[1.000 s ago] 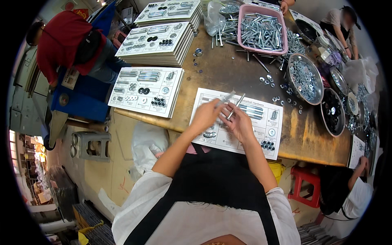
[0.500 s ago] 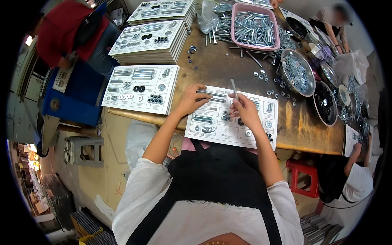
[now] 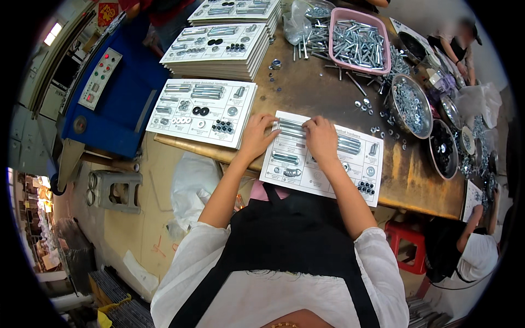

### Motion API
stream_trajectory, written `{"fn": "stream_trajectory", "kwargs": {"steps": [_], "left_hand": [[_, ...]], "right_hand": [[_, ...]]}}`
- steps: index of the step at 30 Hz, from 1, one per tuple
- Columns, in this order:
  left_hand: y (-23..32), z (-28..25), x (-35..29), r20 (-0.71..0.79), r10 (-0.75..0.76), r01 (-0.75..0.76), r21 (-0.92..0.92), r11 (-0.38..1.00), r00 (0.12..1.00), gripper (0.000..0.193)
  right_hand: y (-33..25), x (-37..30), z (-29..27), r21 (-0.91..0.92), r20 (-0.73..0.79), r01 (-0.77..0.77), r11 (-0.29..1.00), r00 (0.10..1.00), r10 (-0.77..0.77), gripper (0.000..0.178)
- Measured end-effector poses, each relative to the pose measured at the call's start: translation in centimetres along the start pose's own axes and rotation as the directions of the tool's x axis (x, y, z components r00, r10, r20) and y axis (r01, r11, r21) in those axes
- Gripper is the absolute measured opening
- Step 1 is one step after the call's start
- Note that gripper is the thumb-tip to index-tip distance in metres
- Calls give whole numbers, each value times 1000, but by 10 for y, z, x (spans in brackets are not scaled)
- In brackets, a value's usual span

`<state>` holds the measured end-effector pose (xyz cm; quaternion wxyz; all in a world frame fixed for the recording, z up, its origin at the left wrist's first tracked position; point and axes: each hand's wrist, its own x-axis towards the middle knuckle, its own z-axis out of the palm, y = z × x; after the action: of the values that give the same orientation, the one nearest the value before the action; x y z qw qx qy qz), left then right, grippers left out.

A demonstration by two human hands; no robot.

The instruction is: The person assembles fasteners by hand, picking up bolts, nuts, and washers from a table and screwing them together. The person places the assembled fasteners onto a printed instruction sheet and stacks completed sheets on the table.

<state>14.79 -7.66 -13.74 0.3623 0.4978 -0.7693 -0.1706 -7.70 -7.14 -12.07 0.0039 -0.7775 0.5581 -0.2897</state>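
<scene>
A white printed hardware card (image 3: pixel 320 187) lies in front of me at the table's front edge, with bolts, nuts and washers on its panels. Long silver bolts (image 3: pixel 292 127) lie side by side in its top left panel. My left hand (image 3: pixel 257 138) is closed at their left ends, thumb and fingertips against them. From the other side my right hand (image 3: pixel 322 139) has its bent fingers closed on the bolts' right ends. It hides the card's middle panels. A row of shorter bolts (image 3: pixel 349 144) shows right of it, and black nuts (image 3: pixel 365 188) sit at the lower right corner.
Stacked finished-looking cards (image 3: pixel 202 117) stand to the left. A pink basket of bolts (image 3: pixel 358 46) is at the back, with loose nuts (image 3: pixel 363 104) before it. Metal bowls (image 3: pixel 411 104) line the right side. A blue machine (image 3: pixel 123 104) stands far left; co-workers are at right.
My right hand has lowered the silver bolt it held upright onto the card's top left panel. The view has shifted, and the person in red at the left is now mostly out of sight.
</scene>
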Motion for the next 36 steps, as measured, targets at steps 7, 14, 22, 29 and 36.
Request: {"fn": "stream_trajectory", "kwargs": {"steps": [7,14,22,29,36], "left_hand": [[7,14,33,295,4,-48,143,989,955,44],[21,11,50,429,-41,-19,135,991,902,34],[12,21,41,365,-15,2,36,999,931,32],[6,21,26,195,-111,142,-153,978,975,41],[2,21,-18,-83,-194,177,-177,968,978,27]], "right_hand": [[10,-5,-27,82,-13,-280,956,959,282,23],[18,-7,-28,109,175,-483,869,870,461,28],[22,-17,-24,229,151,-474,850,880,450,26],[70,30,-39,375,-17,-272,886,954,300,23],[171,162,-54,94,-197,-298,950,930,311,23]]}}
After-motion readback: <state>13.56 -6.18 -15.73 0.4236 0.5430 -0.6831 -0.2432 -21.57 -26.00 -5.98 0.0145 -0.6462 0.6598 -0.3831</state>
